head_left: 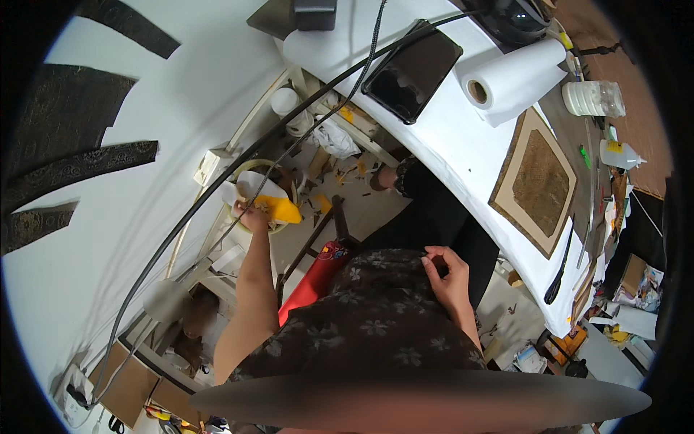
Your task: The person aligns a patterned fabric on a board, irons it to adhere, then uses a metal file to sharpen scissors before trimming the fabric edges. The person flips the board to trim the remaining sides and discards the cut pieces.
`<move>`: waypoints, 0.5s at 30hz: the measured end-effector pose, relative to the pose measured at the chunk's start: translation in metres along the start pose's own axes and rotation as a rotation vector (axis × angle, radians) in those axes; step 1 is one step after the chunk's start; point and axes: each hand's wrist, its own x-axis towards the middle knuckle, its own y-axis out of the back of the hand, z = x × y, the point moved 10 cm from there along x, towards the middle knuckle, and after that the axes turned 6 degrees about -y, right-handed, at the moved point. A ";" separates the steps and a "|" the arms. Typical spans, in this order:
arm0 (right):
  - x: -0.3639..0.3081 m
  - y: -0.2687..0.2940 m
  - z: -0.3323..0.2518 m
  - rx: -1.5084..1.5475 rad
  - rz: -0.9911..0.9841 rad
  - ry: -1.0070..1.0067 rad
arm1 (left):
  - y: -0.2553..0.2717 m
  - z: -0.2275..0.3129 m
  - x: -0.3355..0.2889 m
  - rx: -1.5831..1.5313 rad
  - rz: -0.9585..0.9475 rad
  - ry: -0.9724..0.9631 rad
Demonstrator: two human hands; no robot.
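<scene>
My left hand (pixel 251 215) is down at the left, at the rim of a pale green waste bin (pixel 295 194). Its fingers are curled; what they hold, if anything, does not show clearly. Beside them in the bin lie a bright yellow sheet (pixel 280 210) and a piece of white paper (pixel 250 184). My right hand (pixel 450 278) rests in front of my dark floral top, its fingers loosely bent with a gap between thumb and forefinger. Nothing shows in it.
On the white-covered table (pixel 448 155) at the right lie a black tablet (pixel 412 72), a white paper roll (pixel 513 79) and a framed brown panel (pixel 542 173). Black cables (pixel 238 160) cross the view. A red-covered chair (pixel 312 278) stands beside me; scraps litter the floor.
</scene>
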 end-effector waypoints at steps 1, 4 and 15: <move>-0.001 -0.002 0.003 -0.001 -0.003 0.003 | 0.016 -0.002 -0.002 -0.035 0.066 -0.021; -0.004 -0.007 0.001 -0.011 -0.031 0.047 | 0.034 0.013 -0.002 0.458 0.158 -0.150; -0.039 0.072 -0.018 -0.116 0.352 0.332 | -0.007 0.079 0.040 1.066 -0.502 -0.134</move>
